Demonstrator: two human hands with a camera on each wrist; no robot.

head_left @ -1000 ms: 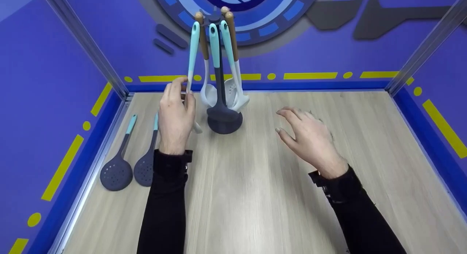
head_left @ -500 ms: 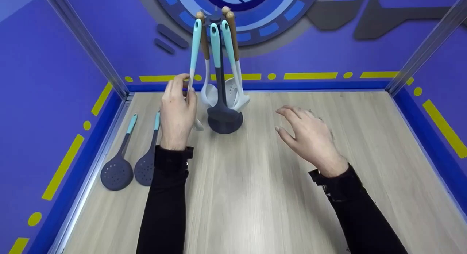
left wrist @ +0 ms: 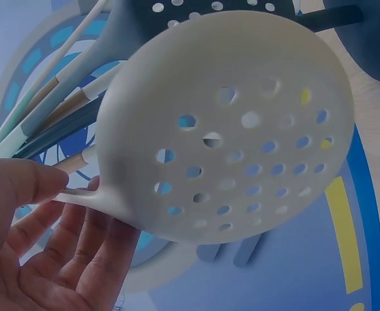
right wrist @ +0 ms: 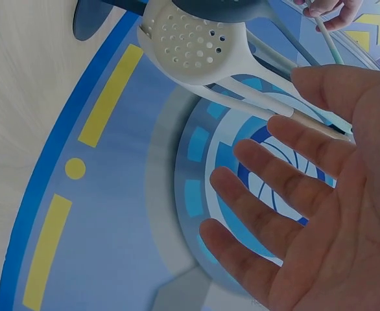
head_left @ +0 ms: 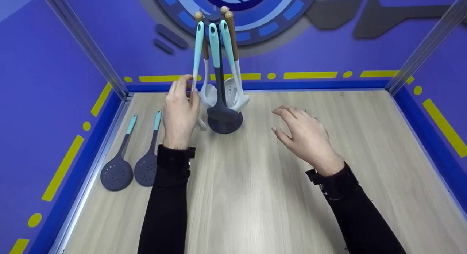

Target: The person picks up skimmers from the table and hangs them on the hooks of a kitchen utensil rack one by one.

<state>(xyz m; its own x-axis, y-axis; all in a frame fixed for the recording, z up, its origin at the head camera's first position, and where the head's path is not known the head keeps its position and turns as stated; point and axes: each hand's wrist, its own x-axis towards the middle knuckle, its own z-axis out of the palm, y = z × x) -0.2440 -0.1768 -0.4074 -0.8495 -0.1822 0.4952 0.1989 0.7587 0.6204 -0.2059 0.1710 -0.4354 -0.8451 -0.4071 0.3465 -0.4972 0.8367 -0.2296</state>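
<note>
My left hand pinches the thin neck of a white skimmer between thumb and fingers. Its mint handle stands upright, the tip close to the top of a dark utensil stand. In the head view the hand covers most of the skimmer's round, perforated head. Facing me on the stand hangs a dark grey skimmer with a mint handle, beside a white mint-handled utensil. My right hand hovers over the table right of the stand, fingers apart and holding nothing.
Two dark grey skimmers lie on the table at the left: an outer one and an inner one, partly behind my left sleeve. Wood-handled white utensils hang at the stand's back. Blue panels wall the wooden table.
My left hand has moved slightly right with the white skimmer, bringing its handle nearer the stand's other handles. My right hand has drifted a little left.
</note>
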